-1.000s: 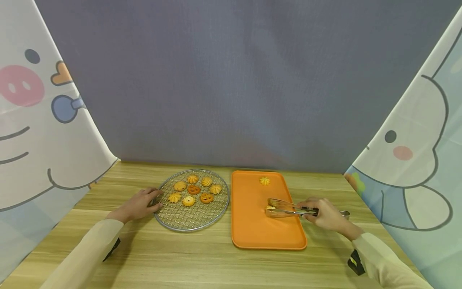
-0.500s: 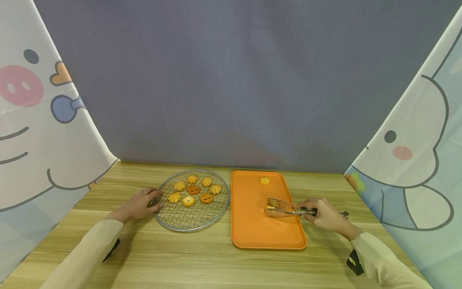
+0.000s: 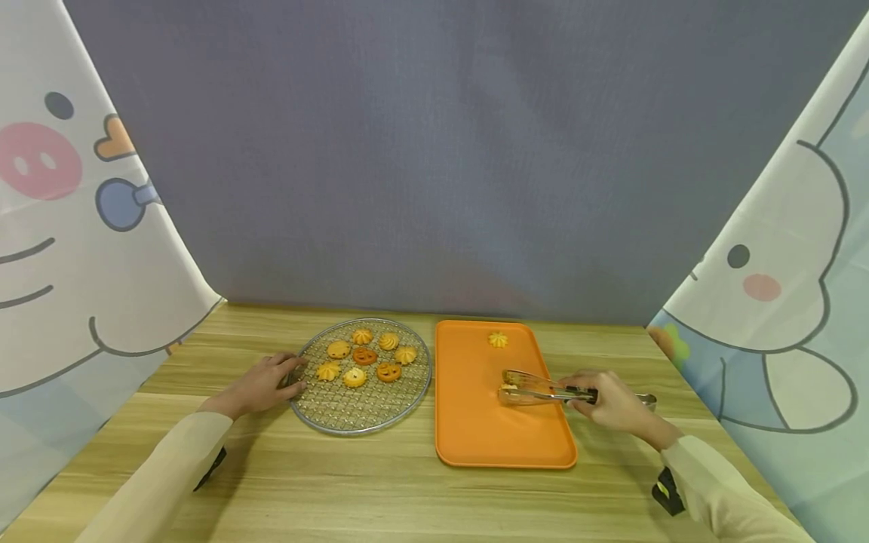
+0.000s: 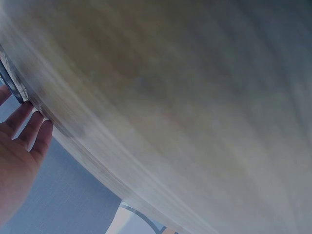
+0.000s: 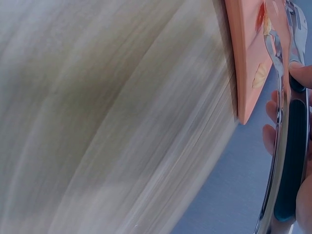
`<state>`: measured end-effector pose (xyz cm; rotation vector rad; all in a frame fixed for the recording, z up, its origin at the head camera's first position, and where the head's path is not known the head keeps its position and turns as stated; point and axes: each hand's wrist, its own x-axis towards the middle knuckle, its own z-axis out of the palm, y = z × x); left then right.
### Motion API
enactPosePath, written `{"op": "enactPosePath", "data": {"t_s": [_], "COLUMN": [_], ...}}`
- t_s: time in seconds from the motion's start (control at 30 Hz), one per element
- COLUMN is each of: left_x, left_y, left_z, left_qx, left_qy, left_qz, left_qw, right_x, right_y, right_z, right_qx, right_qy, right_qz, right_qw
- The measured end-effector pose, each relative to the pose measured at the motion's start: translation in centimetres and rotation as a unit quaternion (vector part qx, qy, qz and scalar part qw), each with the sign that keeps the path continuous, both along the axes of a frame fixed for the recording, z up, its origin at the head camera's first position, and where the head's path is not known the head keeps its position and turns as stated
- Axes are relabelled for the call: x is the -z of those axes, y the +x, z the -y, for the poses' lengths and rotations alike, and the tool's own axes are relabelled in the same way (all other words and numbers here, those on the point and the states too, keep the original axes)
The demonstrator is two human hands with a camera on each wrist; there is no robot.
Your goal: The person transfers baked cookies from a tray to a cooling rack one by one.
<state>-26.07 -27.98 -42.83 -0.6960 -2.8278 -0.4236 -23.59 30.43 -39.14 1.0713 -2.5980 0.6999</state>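
Note:
My right hand (image 3: 611, 403) grips metal tongs (image 3: 543, 390) over the orange tray (image 3: 475, 430); the tong tips pinch a pale cookie (image 3: 508, 391) just above the tray's middle. Another flower-shaped cookie (image 3: 498, 339) lies at the tray's far end. My left hand (image 3: 261, 385) rests with straight fingers against the left rim of a round wire rack (image 3: 353, 418), which holds several cookies (image 3: 364, 356). In the right wrist view the tongs (image 5: 287, 161) and tray edge (image 5: 243, 83) show beside my fingers (image 5: 270, 136). The left wrist view shows my fingers (image 4: 29, 131) by the rack's rim (image 4: 9, 80).
Both rack and tray sit on a wooden table (image 3: 380, 490). A grey backdrop (image 3: 441, 151) closes the far side, and cartoon-printed curtains (image 3: 75, 249) hang at left and right (image 3: 794, 302).
The tongs with the cookie have shifted slightly away from me over the tray. The left hand has stayed on the rack's rim.

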Motion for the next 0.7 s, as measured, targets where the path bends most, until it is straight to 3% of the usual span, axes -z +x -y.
{"op": "enactPosePath", "data": {"t_s": [0.37,0.7], "left_x": [-0.03,0.28], "left_y": [0.08,-0.04], "left_z": [-0.07,-0.03], "left_qx": [-0.001,0.002], "left_qy": [-0.002,0.0], "left_qz": [0.003,-0.007], "left_qw": [1.0,1.0], "right_x": [0.16,0.34], "right_y": [-0.21,-0.05], "right_z": [-0.22,-0.05], "right_qx": [-0.014,0.004], "right_qy": [-0.004,0.006], "right_qz": [0.004,0.034], "right_qw": [1.0,0.999]}}
